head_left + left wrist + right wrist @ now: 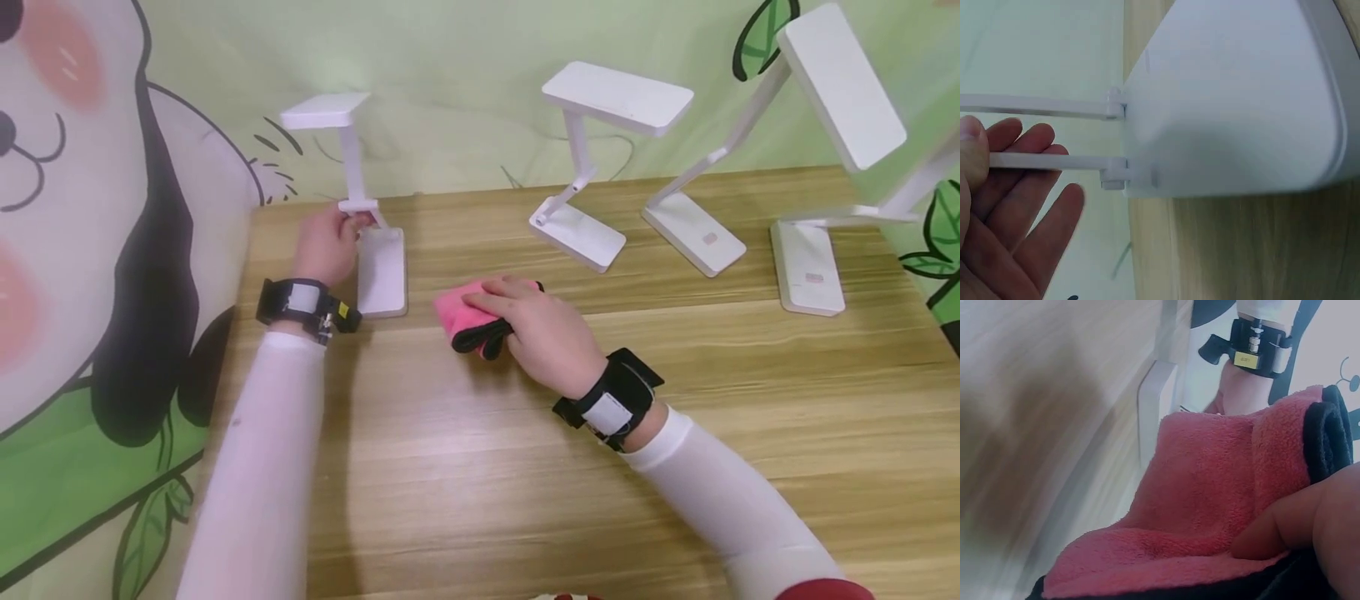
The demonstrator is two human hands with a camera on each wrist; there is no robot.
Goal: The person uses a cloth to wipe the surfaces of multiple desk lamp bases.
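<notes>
As your left hand (pixel 327 246) pinched a lamp (pixel 352 162) near the back-left corner of the table (pixel 465 433), your right hand (pixel 551 337) gripped a cloth (pixel 463 312).

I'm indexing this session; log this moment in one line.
left grip: pinches leftmost lamp | right grip: holds pink cloth | other lamps: three, further right

Lamp (pixel 352 167) left, three lamps (pixel 577 148) (pixel 843 87) (pixel 810 271) right, cloth (pixel 468 310) between (nearer the person)
</notes>
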